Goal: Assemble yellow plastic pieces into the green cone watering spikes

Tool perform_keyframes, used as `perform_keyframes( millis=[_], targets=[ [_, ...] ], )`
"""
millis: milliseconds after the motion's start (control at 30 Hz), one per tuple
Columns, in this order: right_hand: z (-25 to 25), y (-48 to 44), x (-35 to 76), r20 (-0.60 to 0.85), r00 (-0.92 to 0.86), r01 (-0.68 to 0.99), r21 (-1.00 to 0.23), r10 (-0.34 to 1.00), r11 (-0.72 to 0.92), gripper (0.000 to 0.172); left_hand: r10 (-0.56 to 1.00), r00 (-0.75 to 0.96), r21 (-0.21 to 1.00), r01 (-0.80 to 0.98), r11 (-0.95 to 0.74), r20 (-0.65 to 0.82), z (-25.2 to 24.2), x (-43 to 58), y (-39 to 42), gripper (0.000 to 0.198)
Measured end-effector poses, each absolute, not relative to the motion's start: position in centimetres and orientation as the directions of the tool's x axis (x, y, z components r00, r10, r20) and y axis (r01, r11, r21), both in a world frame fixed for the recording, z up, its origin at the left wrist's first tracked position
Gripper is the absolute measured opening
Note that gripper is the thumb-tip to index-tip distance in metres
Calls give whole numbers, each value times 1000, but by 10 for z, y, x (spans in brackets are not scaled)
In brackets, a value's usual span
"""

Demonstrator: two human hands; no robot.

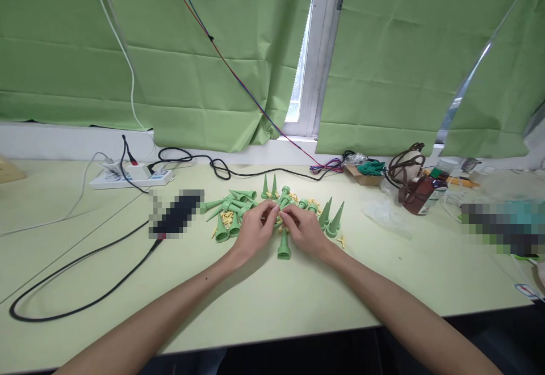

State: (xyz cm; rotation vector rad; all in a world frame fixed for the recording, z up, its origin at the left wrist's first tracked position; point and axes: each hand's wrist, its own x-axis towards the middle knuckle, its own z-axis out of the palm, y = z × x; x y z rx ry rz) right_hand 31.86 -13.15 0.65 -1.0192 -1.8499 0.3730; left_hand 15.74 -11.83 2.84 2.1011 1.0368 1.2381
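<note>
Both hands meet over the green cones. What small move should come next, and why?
Probably lift both hands a little off the pile: the left hand and right hand pinch fingertip to fingertip right above the green cones and yellow pieces, which crowd them.

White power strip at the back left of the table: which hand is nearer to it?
Left. The left hand is to the right of the white power strip, apart from it; the right hand is farther right still.

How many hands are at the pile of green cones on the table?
2. The left hand is at the pile's near left, the right hand just beside it; they meet over the green cones. No other hand shows.
</note>
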Motion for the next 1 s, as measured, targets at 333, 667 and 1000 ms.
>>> perform_keyframes(
  millis=[333,667,1000],
  targets=[
    [8,-131,318,482,-162,263,-820,861,509,22,911,290,950,13,-311,294,32,160,-120,28],
    [4,-125,319,442,-116,161,-875,889,456,26,900,307,940,43,-337,309,21,160,-114,25],
    [4,-125,318,442,-88,197,-871,893,450,26,905,271,916,143,-374,327,24,161,-116,24]
  ],
)
